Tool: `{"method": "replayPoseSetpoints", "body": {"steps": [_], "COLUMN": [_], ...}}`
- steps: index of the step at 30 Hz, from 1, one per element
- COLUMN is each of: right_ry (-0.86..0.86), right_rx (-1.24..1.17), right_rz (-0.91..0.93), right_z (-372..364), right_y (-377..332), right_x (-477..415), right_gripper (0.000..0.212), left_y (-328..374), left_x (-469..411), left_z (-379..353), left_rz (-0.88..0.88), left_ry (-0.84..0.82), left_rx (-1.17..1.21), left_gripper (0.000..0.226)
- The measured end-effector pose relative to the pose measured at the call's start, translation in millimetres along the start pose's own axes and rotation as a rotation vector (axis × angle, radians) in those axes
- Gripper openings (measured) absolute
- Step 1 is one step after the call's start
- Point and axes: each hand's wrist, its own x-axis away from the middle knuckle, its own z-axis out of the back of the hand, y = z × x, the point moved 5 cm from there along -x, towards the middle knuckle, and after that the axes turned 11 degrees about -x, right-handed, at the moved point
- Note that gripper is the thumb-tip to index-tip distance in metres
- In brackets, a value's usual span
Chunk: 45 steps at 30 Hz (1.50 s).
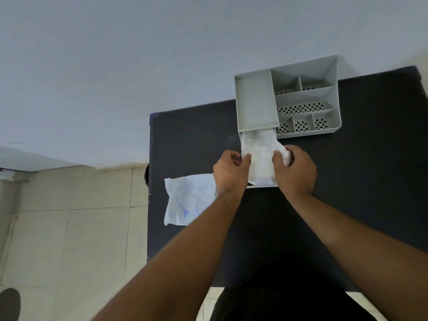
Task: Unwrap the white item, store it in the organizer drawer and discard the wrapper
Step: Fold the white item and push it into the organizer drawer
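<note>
both forearms reach forward over the desk, hands side by side. left hand: thumb and fingers pinch the white item's left edge. right hand: fingers curled round its right side. item is soft, crumpled, translucent white, between the two hands in the pulled-out drawer of the grey organizer. creased, blue-printed wrapper lies just left of the left wrist.

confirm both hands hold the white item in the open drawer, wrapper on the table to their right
Wrong side: in the head view the wrapper lies on the table to their left, by the left hand. The right hand also holds the white item in the open drawer.
</note>
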Motion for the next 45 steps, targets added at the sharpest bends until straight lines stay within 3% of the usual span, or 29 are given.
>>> {"method": "replayPoseSetpoints", "body": {"steps": [5,10,20,31,42,45], "right_ry": [0.008,-0.098,-0.091,-0.043,-0.133,-0.203], "right_rx": [-0.122,-0.19,-0.043,-0.05,0.155,0.268], "right_rz": [-0.048,-0.079,-0.013,0.037,0.155,0.209], "right_z": [5.8,1.8,-4.2,-3.7,-12.9,-13.0], "right_y": [1.7,6.3,10.5,-0.2,0.8,-2.7], "right_x": [22.7,28.4,17.5,18.3,18.3,21.6], "right_gripper": [0.037,0.055,0.044,0.03,0.014,0.028], "left_y": [-8.6,-8.2,-2.4,-32.0,-27.7,-24.3], "left_x": [21.3,26.4,9.5,10.4,7.6,5.1], "left_z": [0.4,-6.3,-9.8,-19.0,-24.7,-24.3], "left_rz": [-0.053,-0.052,0.051,0.111,0.129,0.126], "left_ry": [-0.036,-0.096,-0.109,-0.177,-0.202,-0.187], "left_rx": [-0.101,-0.197,-0.211,-0.017,-0.097,-0.131], "left_gripper": [0.051,0.082,0.079,0.062,0.064,0.06]}}
